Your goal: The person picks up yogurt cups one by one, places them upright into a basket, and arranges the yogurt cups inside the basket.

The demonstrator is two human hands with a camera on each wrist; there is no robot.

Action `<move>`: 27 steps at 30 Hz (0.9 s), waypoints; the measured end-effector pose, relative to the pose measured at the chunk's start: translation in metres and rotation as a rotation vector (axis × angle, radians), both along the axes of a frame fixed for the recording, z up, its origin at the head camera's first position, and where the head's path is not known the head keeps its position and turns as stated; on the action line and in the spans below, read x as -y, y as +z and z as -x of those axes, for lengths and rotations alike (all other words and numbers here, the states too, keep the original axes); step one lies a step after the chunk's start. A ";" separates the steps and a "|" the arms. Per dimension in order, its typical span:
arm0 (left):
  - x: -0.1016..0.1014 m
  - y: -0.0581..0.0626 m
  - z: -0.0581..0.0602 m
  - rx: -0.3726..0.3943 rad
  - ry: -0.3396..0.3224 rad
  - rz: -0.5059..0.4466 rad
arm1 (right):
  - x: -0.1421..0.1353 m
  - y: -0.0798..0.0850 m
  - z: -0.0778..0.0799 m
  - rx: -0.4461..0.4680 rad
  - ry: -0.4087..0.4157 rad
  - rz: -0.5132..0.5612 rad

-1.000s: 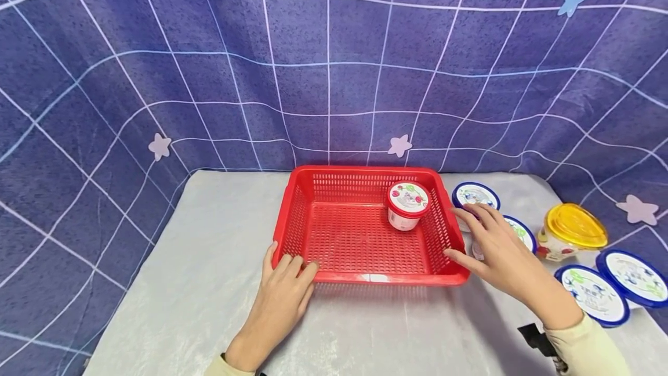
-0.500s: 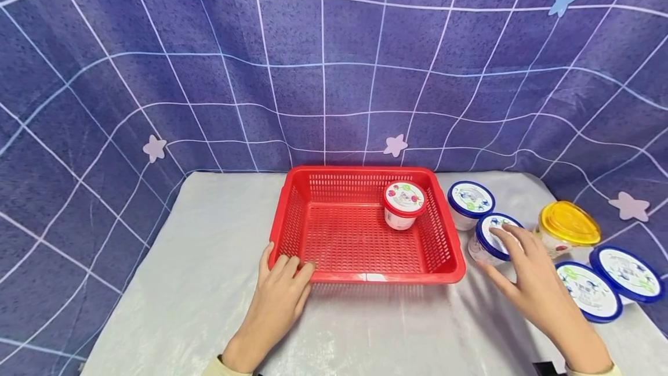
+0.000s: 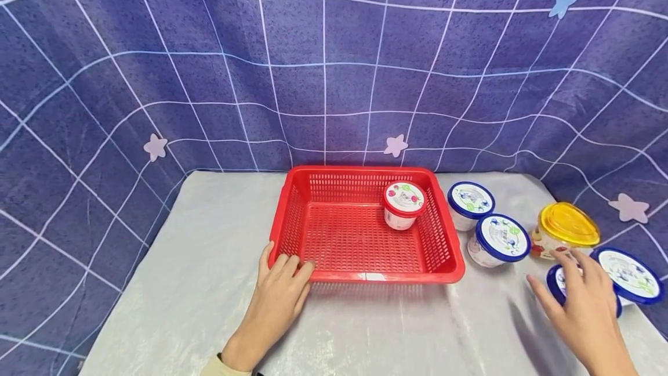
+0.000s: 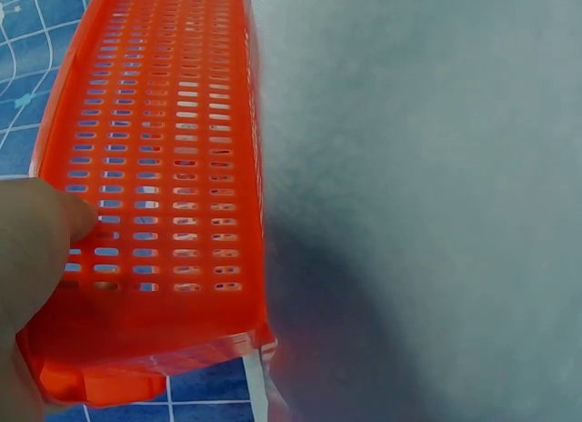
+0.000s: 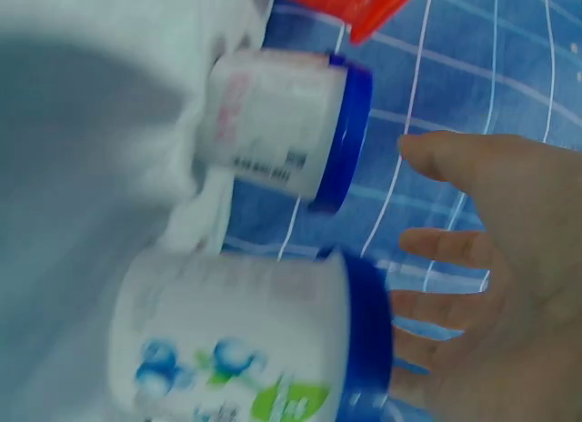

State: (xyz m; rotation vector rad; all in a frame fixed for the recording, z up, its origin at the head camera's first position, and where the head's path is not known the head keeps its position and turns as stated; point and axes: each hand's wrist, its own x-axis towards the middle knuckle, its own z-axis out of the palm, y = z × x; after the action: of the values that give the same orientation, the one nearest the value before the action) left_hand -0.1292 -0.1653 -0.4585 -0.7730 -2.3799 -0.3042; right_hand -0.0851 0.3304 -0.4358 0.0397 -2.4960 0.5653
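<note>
The near-left corner of a red plastic basket [image 3: 412,277] is held by my left hand [image 3: 276,300], fingers over the rim and thumb along the side. In the left wrist view, the fingers [image 4: 36,240] wrap onto its slotted wall [image 4: 164,167]. A red-lidded tub [image 3: 405,205] stands inside the basket, toward the right. My right hand [image 3: 587,303] hovers with spread fingers over a blue-lidded tub [image 3: 554,283], hiding most of its lid. The right wrist view shows a large blue-lidded tub [image 5: 236,340] beside the hand, with nothing between the fingers.
Right of the basket stand two blue-lidded tubs, one farther back [image 3: 469,202] and one nearer [image 3: 502,239]. A yellow-lidded tub [image 3: 567,228] and another blue-lidded tub [image 3: 628,276] sit farther right. A blue grid-patterned cloth [image 3: 334,86] hangs behind the pale tabletop [image 3: 219,219].
My right hand has moved right and toward me, from the basket's right edge, past the nearer blue-lidded tub, to over the tub at the front right. The left hand stays on the basket.
</note>
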 end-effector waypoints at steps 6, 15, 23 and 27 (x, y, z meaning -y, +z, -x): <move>0.000 0.000 0.001 -0.013 0.003 0.001 | -0.016 -0.008 -0.007 0.094 -0.121 -0.015; 0.000 0.000 0.001 0.001 0.003 0.006 | -0.029 -0.014 -0.008 0.204 -0.184 -0.061; 0.000 0.001 0.001 -0.002 0.004 0.008 | -0.033 -0.014 -0.006 0.195 -0.162 -0.098; 0.000 0.001 0.001 0.003 0.009 0.011 | -0.038 -0.009 -0.005 0.197 -0.121 -0.135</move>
State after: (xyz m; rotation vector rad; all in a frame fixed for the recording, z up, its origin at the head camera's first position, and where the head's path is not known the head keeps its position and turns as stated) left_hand -0.1298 -0.1653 -0.4574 -0.7677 -2.3896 -0.2887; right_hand -0.0802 0.3687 -0.4450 -0.1206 -2.7028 0.3651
